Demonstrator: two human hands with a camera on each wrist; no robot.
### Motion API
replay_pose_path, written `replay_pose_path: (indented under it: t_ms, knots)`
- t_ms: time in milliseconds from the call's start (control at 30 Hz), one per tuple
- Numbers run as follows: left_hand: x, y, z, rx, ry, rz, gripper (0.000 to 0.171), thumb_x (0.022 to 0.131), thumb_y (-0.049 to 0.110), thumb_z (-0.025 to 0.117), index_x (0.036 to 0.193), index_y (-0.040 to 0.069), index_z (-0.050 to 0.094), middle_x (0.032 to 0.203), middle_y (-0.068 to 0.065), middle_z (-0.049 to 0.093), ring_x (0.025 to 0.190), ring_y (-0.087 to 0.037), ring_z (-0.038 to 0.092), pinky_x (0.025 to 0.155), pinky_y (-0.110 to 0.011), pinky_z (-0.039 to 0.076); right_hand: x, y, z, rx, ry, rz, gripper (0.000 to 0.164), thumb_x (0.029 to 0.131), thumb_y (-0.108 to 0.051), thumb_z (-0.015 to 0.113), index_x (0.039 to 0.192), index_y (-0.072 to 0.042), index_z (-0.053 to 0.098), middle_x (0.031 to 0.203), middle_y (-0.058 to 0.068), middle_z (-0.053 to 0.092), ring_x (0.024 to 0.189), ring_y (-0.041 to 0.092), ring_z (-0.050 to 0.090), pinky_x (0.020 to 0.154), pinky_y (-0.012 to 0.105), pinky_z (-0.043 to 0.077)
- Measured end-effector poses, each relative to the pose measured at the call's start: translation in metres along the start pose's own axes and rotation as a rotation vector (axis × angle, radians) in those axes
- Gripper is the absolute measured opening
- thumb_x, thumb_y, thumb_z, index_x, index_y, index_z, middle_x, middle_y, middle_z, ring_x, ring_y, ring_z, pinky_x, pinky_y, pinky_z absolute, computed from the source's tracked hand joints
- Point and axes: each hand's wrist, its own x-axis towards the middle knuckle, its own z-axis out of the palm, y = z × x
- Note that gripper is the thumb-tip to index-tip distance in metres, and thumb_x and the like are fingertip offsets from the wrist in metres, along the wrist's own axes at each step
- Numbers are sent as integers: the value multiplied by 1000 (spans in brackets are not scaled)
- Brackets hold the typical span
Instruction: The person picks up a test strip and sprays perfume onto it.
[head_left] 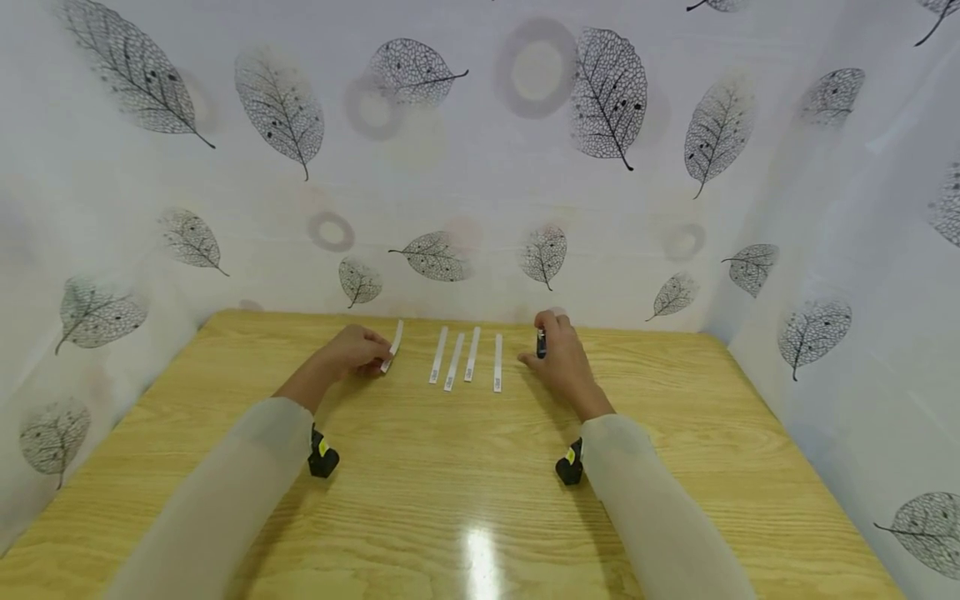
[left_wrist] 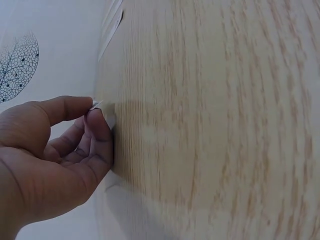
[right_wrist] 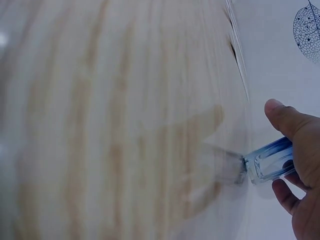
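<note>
My left hand (head_left: 352,348) pinches a white paper strip (head_left: 392,346) between thumb and fingertip, toward the far left of the table. The strip stands tilted and slightly bent, with print at its near end. In the left wrist view only a small end of the strip shows at the fingertips. On the right, my right hand (head_left: 558,354) has its fingers curled round a small blue-tinted glass bottle (right_wrist: 270,160), whose base is right at the tabletop. The thumb sticks out, apart from the glass in the right wrist view. My palm and fingers hide the bottle's upper part.
Several white paper strips (head_left: 471,354) with printed near ends lie side by side between my hands. The wood-grain table (head_left: 450,467) ends at a white curtain (head_left: 480,167) with leaf prints. Black wrist devices (head_left: 322,457) hang beneath both forearms.
</note>
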Motion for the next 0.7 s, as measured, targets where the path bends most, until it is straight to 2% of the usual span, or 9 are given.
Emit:
replay_pose_path:
  t_ms: [367,533,700]
  knots:
    - [1,4,1,19,-79,9,38,98,4,68,131,-11,59,95,-9,67,70,-12,64,68,-26,59,0,1,-2,33,-17,21,58,86,-24,85,123,-4,45,119,18,48,95,31,50,84,46,48]
    - [1,9,6,20,-116,18,36,97,4,69,129,-11,60,97,-10,68,70,-12,65,70,-27,59,-1,1,-2,45,-24,37,58,87,-24,85,124,-6,44,121,17,47,96,30,50,85,46,49]
    - [3,11,12,32,-123,13,35,97,3,68,128,-10,61,97,-11,68,70,-13,66,69,-28,60,-1,0,-2,73,-20,34,56,87,-20,85,122,-7,44,121,17,47,97,31,50,85,47,49]
